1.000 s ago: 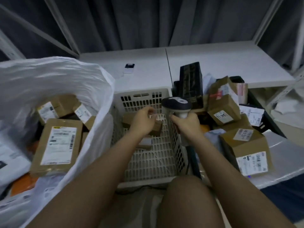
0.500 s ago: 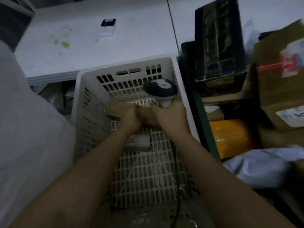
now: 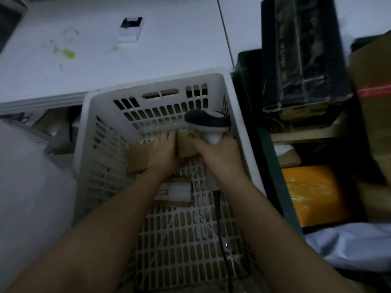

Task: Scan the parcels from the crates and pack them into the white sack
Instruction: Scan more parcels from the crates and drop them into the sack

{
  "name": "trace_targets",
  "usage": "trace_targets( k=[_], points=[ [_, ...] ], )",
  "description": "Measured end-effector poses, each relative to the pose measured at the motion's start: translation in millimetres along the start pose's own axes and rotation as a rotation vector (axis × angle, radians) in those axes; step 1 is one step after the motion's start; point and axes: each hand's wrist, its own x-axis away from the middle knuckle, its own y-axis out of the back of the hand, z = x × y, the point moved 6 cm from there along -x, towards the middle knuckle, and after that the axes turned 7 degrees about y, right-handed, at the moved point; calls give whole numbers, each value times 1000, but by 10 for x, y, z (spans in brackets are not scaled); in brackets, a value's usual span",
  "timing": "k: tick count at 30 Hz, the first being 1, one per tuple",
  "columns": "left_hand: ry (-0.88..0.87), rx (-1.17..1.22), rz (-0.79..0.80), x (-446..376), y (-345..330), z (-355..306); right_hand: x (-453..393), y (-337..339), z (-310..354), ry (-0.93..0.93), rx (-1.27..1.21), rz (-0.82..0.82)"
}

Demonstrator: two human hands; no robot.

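Honestly, with the brown parcel [image 3: 138, 160] gripped by the left hand [image 3: 164, 153] low inside the white crate [image 3: 237, 115] and the scanner [image 3: 208, 125] clutched in the right hand [image 3: 220, 157], a label could easily be missed in this dim light, or the cord [image 3: 219, 220] snagged.

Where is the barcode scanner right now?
In the head view, the scanner is inside the white crate, near its right wall, gripped by the right hand.
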Motion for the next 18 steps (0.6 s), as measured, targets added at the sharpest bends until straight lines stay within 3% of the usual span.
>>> trace_targets(
  k=[4,7,11,18],
  points=[
    [188,532,-69,232,699,-200,338,166,340,100,-61,-33],
    [258,852,-59,578,1241,-499,754,455,762,183,-128,-167],
    [215,1012,-4,1200,1987,-941,1359,925,1241,207,-294,-366],
    [96,1189,-112,2484,3178,-1422,2548,1107,1923,315,-320,-299]
  ],
)
